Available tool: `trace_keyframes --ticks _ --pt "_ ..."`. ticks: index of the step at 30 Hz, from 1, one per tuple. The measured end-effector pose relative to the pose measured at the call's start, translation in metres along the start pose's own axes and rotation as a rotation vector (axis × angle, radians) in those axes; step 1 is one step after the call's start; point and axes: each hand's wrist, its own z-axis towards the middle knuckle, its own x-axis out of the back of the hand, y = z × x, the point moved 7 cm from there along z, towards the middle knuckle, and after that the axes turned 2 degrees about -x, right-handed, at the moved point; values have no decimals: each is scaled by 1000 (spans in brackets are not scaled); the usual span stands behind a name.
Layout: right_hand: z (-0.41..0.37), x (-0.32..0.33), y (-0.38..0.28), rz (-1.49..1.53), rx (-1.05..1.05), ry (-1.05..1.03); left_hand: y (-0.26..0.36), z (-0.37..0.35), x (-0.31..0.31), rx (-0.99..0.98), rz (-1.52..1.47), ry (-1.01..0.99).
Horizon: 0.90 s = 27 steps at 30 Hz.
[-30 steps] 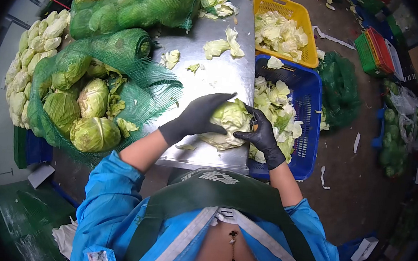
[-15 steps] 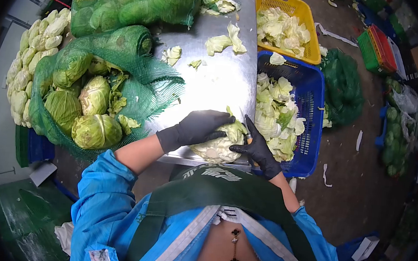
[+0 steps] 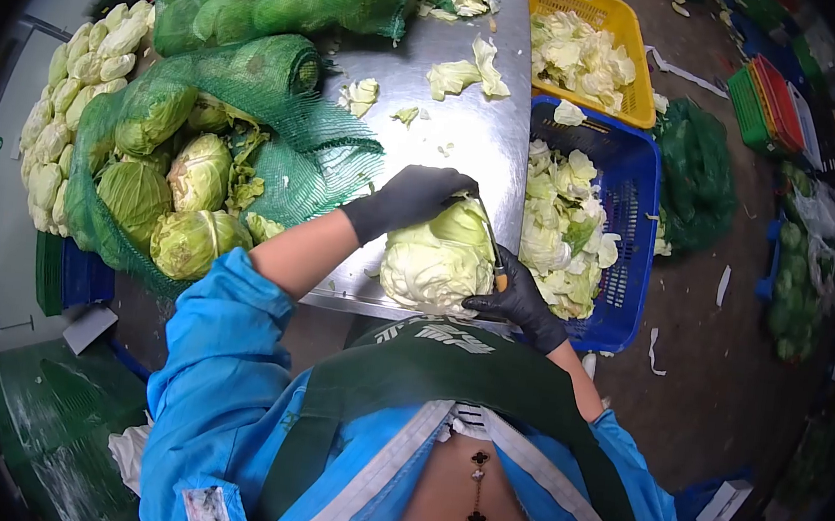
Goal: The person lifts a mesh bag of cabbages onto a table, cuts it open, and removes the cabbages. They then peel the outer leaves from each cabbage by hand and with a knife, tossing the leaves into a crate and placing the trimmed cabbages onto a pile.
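Observation:
A pale green cabbage (image 3: 432, 262) rests near the front edge of the metal table (image 3: 430, 131). My left hand (image 3: 413, 200), in a black glove, is at the cabbage's far side, its fingers closed on an outer leaf at the top. My right hand (image 3: 517, 300), also gloved in black, is wrapped round a knife (image 3: 501, 277) with an orange-brown handle, its thumb against the cabbage's right side. The blade points up and away along the leaf near my left fingertips.
Green net bags of cabbages (image 3: 132, 195) lie at the left, beside a pile of pale cabbages (image 3: 57, 140). Loose leaves (image 3: 452, 78) lie farther back. A blue crate (image 3: 640, 242) and a yellow crate (image 3: 639, 76), both with leaves, stand at the right.
My left hand has moved up and away from my body with the leaf, exposing more of the cabbage. The knife blade now shows more clearly. The whole view has shifted slightly.

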Motion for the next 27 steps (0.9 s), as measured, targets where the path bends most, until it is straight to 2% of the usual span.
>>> trace_keyframes --ticks 4,6,7,8,10,11,14,15,17,18,20,21,22,25,26,27 --pt "-3 5 13 43 56 9 -19 15 -30 -63 -2 -47" --pt "-5 6 12 82 99 23 -23 13 -15 -132 151 324" --pt "-8 8 11 124 140 37 -45 9 -6 30 20 465" --pt "-11 11 15 120 137 42 -81 4 -4 140 -431 524" --pt "-13 16 28 74 49 56 -43 -24 27 472 -993 169" --pt "-15 16 29 74 27 67 -37 -38 16 470 -992 161" --pt "-17 10 11 45 62 94 -4 -75 -39 162 -893 -210" --pt "-19 8 0 47 62 93 -4 -82 -45 220 -901 -167" --pt "-35 10 -43 -572 355 360 0 -86 -46 256 -865 -81" --pt "-34 10 -37 -572 341 362 4 -87 -45 259 -876 -89" --pt "-35 -1 -42 -538 618 214 6 -81 -43 285 -1022 -92" --pt "-35 -2 -43 -563 560 196 9 -75 -37 220 -913 -106" --pt "-34 0 -45 -567 562 195 9 -71 -27 204 -774 -23" --pt "-34 1 -43 -255 526 92 19 -55 -16 102 -807 -67" --pt "-38 1 -46 -253 525 93 20 -56 -18 103 -808 -69" --pt "-41 2 -52 -326 528 77 18 -56 -20 135 -636 -73"
